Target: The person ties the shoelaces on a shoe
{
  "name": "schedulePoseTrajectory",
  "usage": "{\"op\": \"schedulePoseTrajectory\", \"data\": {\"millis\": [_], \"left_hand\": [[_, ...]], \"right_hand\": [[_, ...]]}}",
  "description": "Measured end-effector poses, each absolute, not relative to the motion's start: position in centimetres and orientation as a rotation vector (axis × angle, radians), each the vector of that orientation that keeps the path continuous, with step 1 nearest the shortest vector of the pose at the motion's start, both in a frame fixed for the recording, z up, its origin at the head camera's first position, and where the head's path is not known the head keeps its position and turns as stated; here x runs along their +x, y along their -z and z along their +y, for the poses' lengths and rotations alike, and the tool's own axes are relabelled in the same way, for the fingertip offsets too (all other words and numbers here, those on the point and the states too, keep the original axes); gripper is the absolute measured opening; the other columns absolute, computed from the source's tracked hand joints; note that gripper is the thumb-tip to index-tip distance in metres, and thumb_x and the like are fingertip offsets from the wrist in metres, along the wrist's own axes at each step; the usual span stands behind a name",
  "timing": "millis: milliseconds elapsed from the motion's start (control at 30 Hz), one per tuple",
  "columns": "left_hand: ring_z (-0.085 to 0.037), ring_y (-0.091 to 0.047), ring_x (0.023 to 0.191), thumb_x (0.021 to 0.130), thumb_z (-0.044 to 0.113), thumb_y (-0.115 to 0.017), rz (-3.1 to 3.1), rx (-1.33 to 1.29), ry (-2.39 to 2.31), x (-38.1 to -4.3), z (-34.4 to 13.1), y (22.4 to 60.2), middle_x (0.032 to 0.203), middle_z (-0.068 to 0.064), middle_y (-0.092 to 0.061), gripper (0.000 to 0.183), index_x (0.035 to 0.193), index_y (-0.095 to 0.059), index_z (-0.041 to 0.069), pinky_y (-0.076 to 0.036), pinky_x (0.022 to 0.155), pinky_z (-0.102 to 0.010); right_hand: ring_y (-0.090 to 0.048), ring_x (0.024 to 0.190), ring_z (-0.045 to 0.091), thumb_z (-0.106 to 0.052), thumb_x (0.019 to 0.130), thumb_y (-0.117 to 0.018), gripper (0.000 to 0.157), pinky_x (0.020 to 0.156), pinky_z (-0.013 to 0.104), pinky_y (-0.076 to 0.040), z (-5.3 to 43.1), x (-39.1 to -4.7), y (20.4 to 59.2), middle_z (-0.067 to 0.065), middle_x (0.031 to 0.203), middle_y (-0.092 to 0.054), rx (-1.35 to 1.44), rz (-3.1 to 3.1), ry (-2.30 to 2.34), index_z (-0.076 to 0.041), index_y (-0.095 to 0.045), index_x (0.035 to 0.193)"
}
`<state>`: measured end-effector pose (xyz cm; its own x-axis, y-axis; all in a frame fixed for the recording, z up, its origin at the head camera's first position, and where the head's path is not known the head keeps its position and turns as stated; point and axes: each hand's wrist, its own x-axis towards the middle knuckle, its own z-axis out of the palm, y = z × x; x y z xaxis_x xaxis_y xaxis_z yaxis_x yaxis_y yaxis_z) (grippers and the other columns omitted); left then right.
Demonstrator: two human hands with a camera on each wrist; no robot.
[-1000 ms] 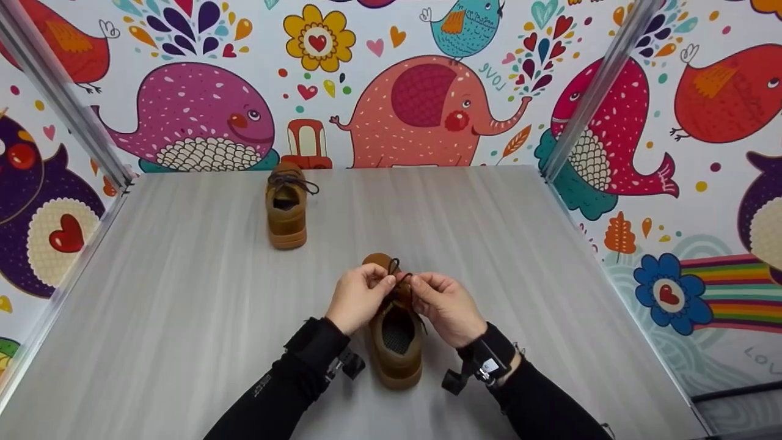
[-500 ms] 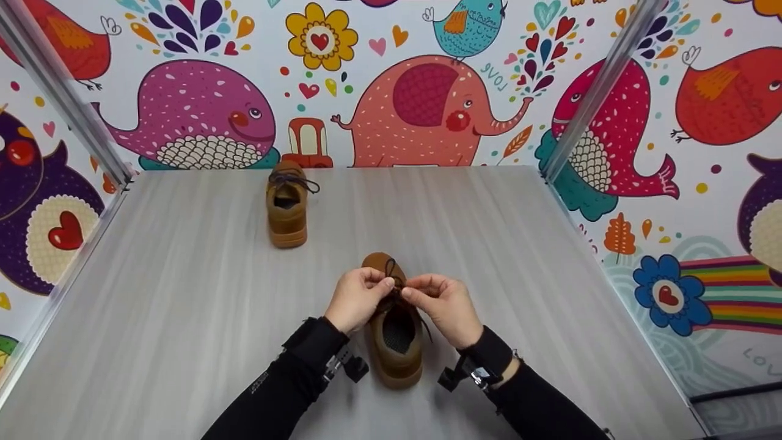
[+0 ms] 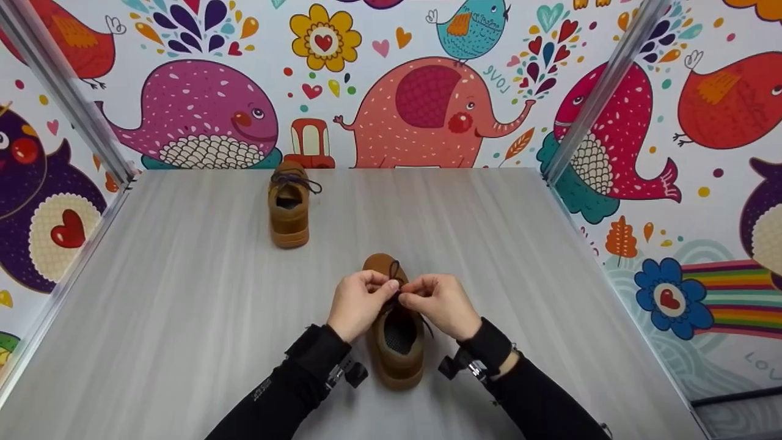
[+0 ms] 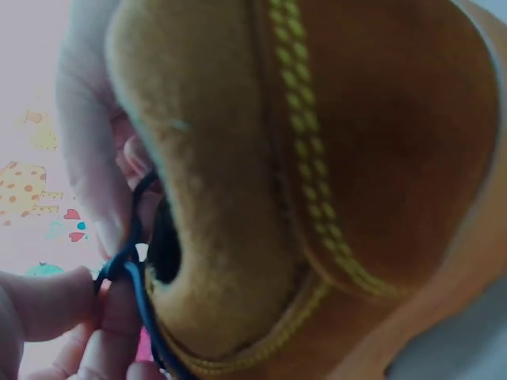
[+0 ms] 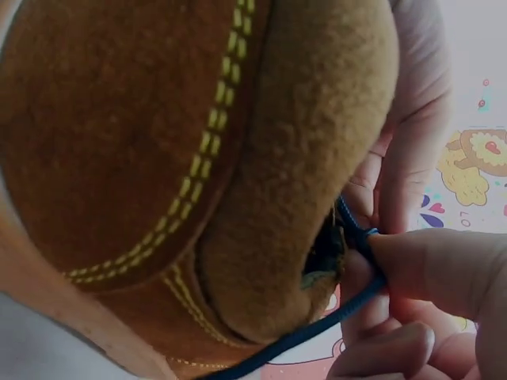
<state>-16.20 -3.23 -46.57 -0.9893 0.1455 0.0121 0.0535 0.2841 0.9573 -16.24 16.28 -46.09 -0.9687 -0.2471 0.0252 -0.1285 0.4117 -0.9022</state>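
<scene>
A brown suede shoe (image 3: 398,366) with yellow double stitching stands near the middle, its heel towards me. My left hand (image 3: 362,304) pinches the dark shoelace (image 3: 395,267) over the tongue, where one loop stands up. From the other side my right hand (image 3: 445,305) pinches the lace close to the left fingertips. In the right wrist view a blue-looking lace (image 5: 317,324) runs along the collar to the right thumb and fingers. The left wrist view has the lace (image 4: 141,293) crossing between the two hands' fingers. Fingers hide most of the knot area.
A matching brown shoe (image 3: 289,214) stands further back on the left, its lace looped at the right side. The grey wood-grain table (image 3: 201,293) is bounded by cartoon-printed panels (image 3: 208,110) with metal posts (image 3: 605,91).
My right hand has moved slightly left and closer to the left hand, and its fingers have drawn in on the lace. The left hand and the shoe have hardly moved.
</scene>
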Motion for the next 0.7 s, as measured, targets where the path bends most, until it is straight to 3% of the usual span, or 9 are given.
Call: {"op": "schedulePoseTrajectory", "data": {"millis": [133,333,533,700], "left_hand": [[-0.012,-0.067,0.084,0.107,0.026,-0.068,2.486,0.286,-1.829,-16.4,-3.5,47.0,0.096,-0.009,-0.080,0.023,0.105,-0.078,0.005,-0.051,0.074,-0.024],[-0.020,-0.069,0.102,0.107,0.003,-0.061,2.494,0.498,-1.739,-16.9,-3.8,47.8,0.110,-0.011,-0.076,0.015,0.115,-0.073,0.005,-0.054,0.086,-0.025],[-0.014,-0.063,0.087,0.099,-0.004,-0.069,2.523,0.549,-1.701,-17.4,-3.7,47.5,0.101,-0.011,-0.075,0.016,0.112,-0.073,0.004,-0.051,0.075,-0.022],[-0.014,-0.065,0.088,0.101,-0.001,-0.068,2.581,0.574,-1.647,-17.2,-3.6,47.6,0.101,-0.011,-0.074,0.013,0.114,-0.070,0.003,-0.053,0.076,-0.023]], "right_hand": [[-0.068,0.070,0.006,-0.011,0.093,-0.082,0.020,0.065,0.020,-0.052,16.2,-16.6,46.1,0.013,0.086,-0.080,-0.314,2.495,1.644,0.002,-0.075,0.106],[-0.070,0.073,0.006,-0.004,0.095,-0.078,0.022,0.066,0.019,-0.053,16.4,-17.3,46.4,0.017,0.089,-0.081,-0.344,2.478,1.617,0.004,-0.069,0.114],[-0.071,0.074,0.007,-0.004,0.096,-0.078,0.027,0.066,0.019,-0.054,16.5,-17.8,46.0,0.016,0.088,-0.080,-0.389,2.463,1.565,0.001,-0.068,0.121],[-0.073,0.076,0.009,-0.003,0.096,-0.079,0.025,0.067,0.019,-0.056,16.5,-17.9,46.3,0.018,0.088,-0.080,-0.430,2.460,1.564,0.002,-0.070,0.119]]}}
